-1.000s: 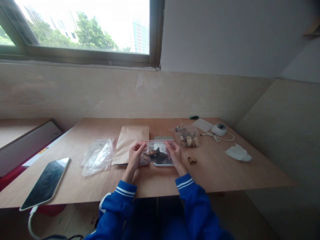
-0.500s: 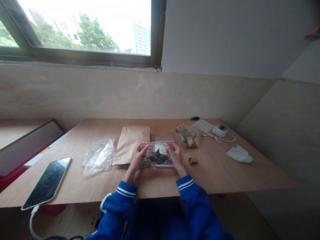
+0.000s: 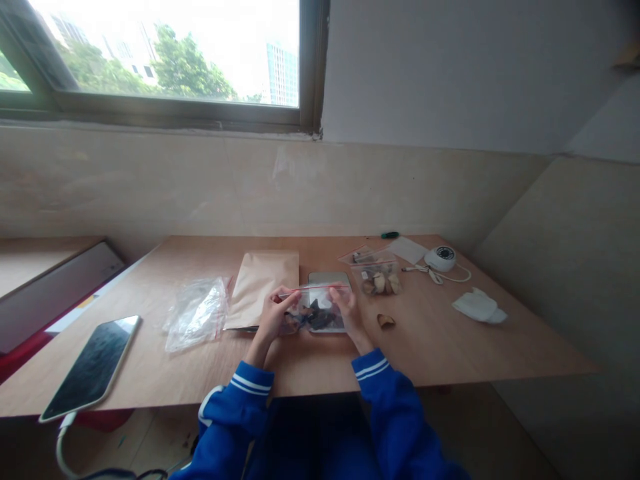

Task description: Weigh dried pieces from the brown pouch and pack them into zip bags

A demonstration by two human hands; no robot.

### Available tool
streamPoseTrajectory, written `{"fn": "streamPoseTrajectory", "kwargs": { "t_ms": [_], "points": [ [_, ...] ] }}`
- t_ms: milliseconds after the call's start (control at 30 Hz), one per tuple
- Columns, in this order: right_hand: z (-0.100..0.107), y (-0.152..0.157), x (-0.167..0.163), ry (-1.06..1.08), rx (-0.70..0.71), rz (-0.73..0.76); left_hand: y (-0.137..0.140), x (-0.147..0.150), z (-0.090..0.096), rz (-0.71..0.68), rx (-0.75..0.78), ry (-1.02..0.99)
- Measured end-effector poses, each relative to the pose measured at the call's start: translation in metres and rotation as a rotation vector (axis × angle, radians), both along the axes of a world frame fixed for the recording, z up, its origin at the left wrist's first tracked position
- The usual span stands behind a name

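Between my two hands is a clear zip bag [image 3: 325, 319] with a red strip along its top and dark, dried-looking pieces inside. My left hand [image 3: 274, 313] pinches the left end of the strip, and my right hand [image 3: 347, 308] grips the right end. Behind the bag, partly covered by it, lies a flat silver-grey device [image 3: 327, 278], perhaps a small scale. A brown paper pouch [image 3: 267, 280] lies beside my left hand. One loose brown piece [image 3: 385, 322] rests on the table to the right of my right hand.
Clear plastic bags [image 3: 197, 313] lie at left, beyond a phone [image 3: 93, 367] with a cable. Filled zip bags [image 3: 380, 277] sit at right. Farther right are a white camera-like device [image 3: 440, 259], crumpled white tissue [image 3: 479, 307] and a green-handled tool [image 3: 390, 235]. The wooden table [image 3: 450, 360] ends before me.
Both hands stay on the bag's top strip, which is now slightly slanted. My left fingers have shifted a little along it. The other things keep their places.
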State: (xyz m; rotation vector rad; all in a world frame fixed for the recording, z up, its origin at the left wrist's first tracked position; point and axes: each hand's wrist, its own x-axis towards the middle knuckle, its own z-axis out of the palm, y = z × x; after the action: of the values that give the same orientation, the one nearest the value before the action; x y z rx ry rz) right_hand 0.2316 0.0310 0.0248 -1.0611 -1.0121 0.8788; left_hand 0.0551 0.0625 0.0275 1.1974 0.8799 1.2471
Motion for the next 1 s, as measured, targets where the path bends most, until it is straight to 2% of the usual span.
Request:
{"fn": "streamPoseTrajectory", "kwargs": {
  "t_ms": [167,433,567,800,1000],
  "points": [
    [0.004,-0.001,-0.001,-0.101,0.026,0.030,-0.002,0.000,0.002,0.008,-0.002,-0.002],
    [0.002,-0.001,-0.002,-0.084,0.021,0.008,-0.007,0.003,0.009,-0.131,0.009,-0.021],
    [0.000,0.000,-0.001,-0.105,-0.001,-0.002,-0.008,0.004,0.011,-0.121,0.034,0.050],
    [0.002,-0.001,-0.003,-0.074,-0.014,0.147,-0.008,0.004,0.010,-0.073,0.071,0.107],
    [0.002,-0.001,-0.007,-0.069,0.003,0.134,-0.007,0.004,0.010,-0.067,0.107,0.155]
  ]
}}
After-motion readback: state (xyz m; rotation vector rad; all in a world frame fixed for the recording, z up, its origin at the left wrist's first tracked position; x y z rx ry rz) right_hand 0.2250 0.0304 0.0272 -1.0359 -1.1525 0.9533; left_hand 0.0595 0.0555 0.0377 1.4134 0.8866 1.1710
